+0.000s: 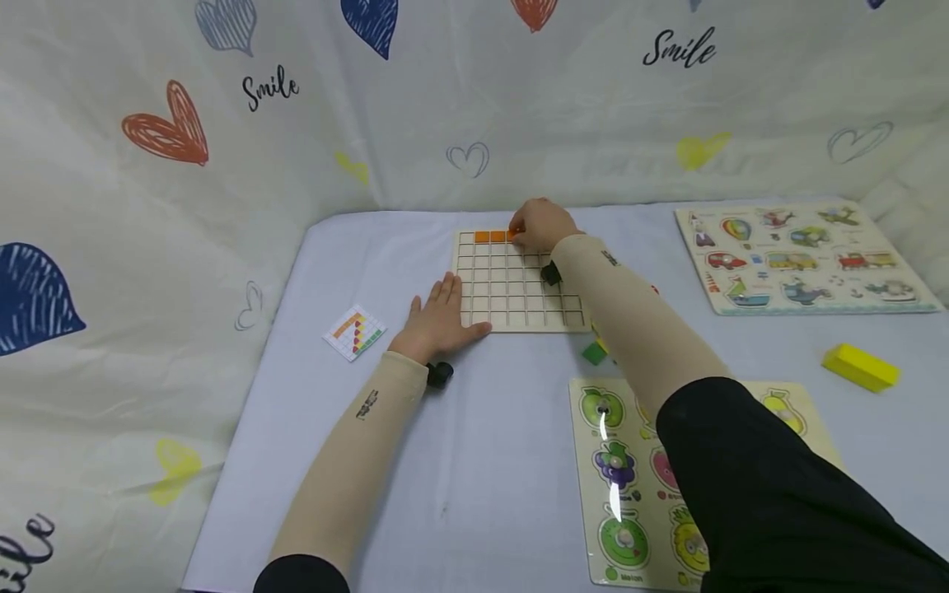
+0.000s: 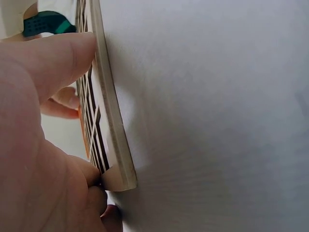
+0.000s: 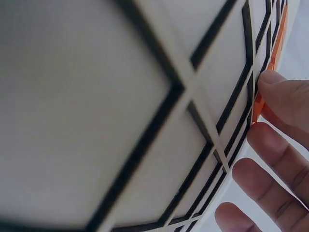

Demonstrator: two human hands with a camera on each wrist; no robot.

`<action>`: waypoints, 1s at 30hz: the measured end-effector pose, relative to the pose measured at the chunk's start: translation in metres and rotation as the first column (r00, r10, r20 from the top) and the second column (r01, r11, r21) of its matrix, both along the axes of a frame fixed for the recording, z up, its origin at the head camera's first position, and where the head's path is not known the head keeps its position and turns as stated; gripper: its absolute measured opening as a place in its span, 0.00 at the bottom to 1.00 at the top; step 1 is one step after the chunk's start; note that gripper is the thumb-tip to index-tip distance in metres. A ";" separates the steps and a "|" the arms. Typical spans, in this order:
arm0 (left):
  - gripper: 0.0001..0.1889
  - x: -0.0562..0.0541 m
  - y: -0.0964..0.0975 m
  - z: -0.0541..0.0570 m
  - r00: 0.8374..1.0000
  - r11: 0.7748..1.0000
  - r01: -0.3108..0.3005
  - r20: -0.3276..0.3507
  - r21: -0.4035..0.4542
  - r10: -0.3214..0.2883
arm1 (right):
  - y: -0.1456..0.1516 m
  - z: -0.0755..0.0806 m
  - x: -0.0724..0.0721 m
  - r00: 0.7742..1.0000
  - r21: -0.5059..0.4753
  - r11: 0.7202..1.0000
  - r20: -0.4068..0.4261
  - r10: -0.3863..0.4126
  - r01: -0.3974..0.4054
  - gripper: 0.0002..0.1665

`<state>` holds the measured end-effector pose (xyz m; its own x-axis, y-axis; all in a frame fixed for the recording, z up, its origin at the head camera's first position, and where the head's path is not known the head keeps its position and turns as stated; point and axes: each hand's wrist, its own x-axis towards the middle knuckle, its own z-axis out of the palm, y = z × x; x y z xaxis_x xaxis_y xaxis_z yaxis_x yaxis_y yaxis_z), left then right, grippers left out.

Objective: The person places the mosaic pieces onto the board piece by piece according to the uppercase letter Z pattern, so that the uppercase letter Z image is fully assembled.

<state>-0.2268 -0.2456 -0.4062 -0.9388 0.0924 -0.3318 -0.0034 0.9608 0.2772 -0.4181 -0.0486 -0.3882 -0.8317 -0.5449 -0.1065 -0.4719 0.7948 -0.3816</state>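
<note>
A wooden grid board [image 1: 511, 298] lies near the back of the white table. Orange square tiles [image 1: 490, 236] fill cells in a run along its far row. My left hand [image 1: 437, 323] lies along the board's left side with fingers extended, the thumb at the near edge. Over the far row, my right hand [image 1: 543, 224] pinches an orange tile [image 3: 259, 107] between thumb and forefinger, at the right end of that run. In the right wrist view its other fingers [image 3: 270, 183] are spread past the board's edge. A small pattern card [image 1: 354, 333] lies left of the board.
Green and yellow pieces [image 1: 595, 353] lie by the board's near right corner, partly under the right arm. A fruit puzzle board [image 1: 582, 494] is in front, a vehicle puzzle board [image 1: 815, 287] at the back right. A yellow block [image 1: 860, 367] sits on the right.
</note>
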 end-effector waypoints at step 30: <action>0.58 0.003 0.007 0.005 1.000 1.000 0.018 0.022 0.023 -0.019 | 0.112 0.012 0.059 0.998 0.073 0.995 0.008 -0.064 0.063 0.24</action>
